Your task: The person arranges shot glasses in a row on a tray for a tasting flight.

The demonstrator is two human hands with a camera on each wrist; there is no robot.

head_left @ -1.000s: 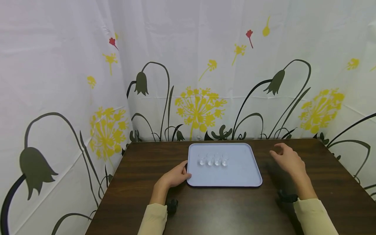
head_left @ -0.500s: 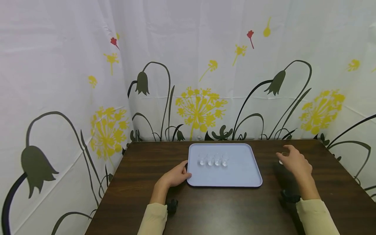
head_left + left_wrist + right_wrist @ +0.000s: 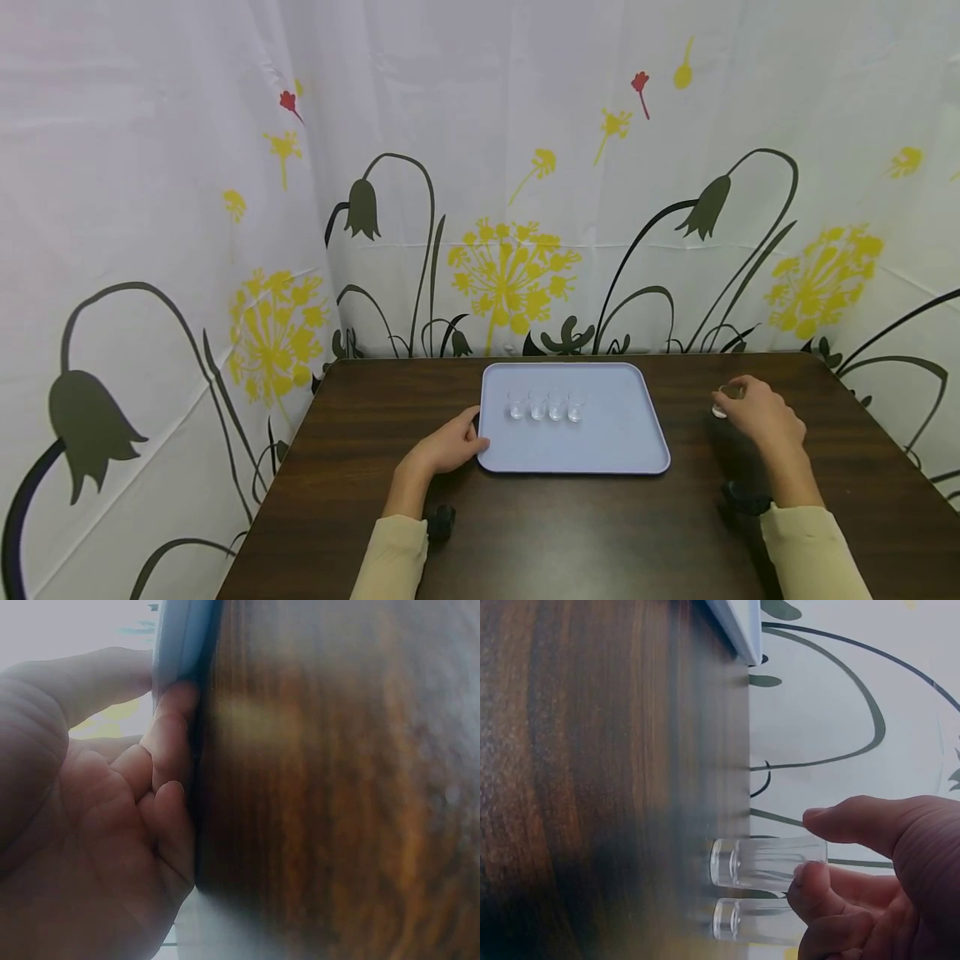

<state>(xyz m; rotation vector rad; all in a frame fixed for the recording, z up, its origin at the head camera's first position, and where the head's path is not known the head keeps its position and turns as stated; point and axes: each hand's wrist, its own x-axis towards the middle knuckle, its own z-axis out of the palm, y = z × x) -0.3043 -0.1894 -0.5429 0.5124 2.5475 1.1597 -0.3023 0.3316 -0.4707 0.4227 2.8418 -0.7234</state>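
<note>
In the head view my left hand (image 3: 447,442) grips the left edge of a pale blue tray (image 3: 622,433). The left wrist view shows the thumb over its rim (image 3: 184,637) and the fingers curled beneath. A row of several small clear shot glasses (image 3: 555,409) stands upright on the tray. To the right of it, my right hand (image 3: 763,414) pinches the top of another shot glass (image 3: 761,862) between thumb and fingers. That glass is upright, its base at the tabletop. A second shot glass (image 3: 754,921) stands close beside it, partly hidden by the fingers.
The dark wooden table (image 3: 570,533) carries the tray near its back edge. A white curtain (image 3: 465,100) with printed flowers hangs behind and to the left. Dark wrist straps (image 3: 441,523) sit at both cuffs.
My right hand has moved slightly right and down, and its thumb and fingers have closed in on a shot glass. The left hand and the tray have stayed in place.
</note>
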